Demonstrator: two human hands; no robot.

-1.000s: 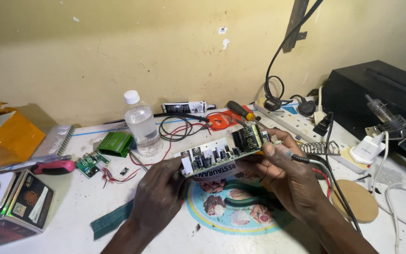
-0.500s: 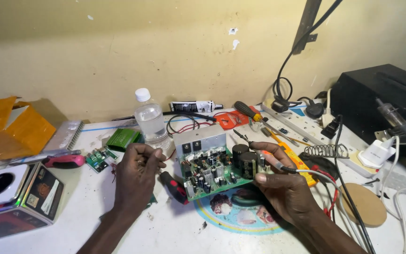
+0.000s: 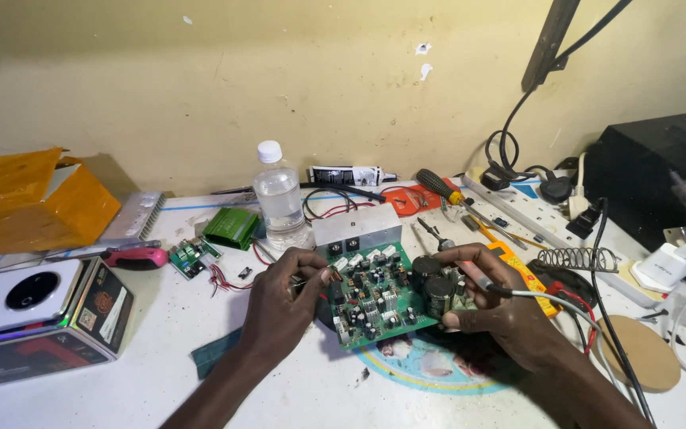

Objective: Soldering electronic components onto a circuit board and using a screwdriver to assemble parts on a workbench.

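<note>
Fingers of the left hand [image 3: 283, 298] pinch the green populated circuit board's [image 3: 379, 298] left edge; right hand [image 3: 490, 306] grips its right edge and a soldering iron [image 3: 470, 270], bare white table [image 3: 121, 373] nearer.

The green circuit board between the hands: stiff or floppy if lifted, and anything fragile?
The circuit board probably lifts stiff and flat. Its metal heatsink at the far edge likely makes that end heavier. The tall black capacitors and small upright parts look snaggable, so edge holds seem safer.

Orange box [image 3: 33, 199]: cut off by the frame's left edge.
Black case [image 3: 660, 175]: runs off the right edge.
Circuit board [image 3: 383, 298]: near corners hidden under both hands.
Board parts: too small to identify.
Forearms: cut off at the bottom edge.
</note>
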